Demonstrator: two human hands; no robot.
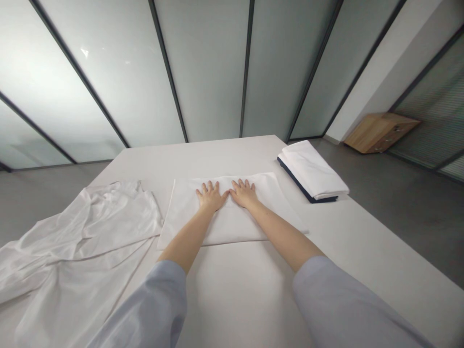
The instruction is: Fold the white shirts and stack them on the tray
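Observation:
A white cloth [232, 227] lies folded into a flat rectangle in front of me. Both palms press on its far half, and the thumbs almost meet. My left hand [211, 196] is spread flat on the fabric. Just beside it, my right hand [244, 194] also rests flat with its fingers apart. Neither hand grips anything. What kind of garment or linen the folded cloth is, I cannot tell.
On the left a crumpled white garment [108, 217] spreads across the white table [203, 154] and past its left edge. A stack of folded white cloth [313, 169] over dark blue cloth [302, 189] sits by the right edge. A wooden cabinet [377, 133] stands on the floor beyond.

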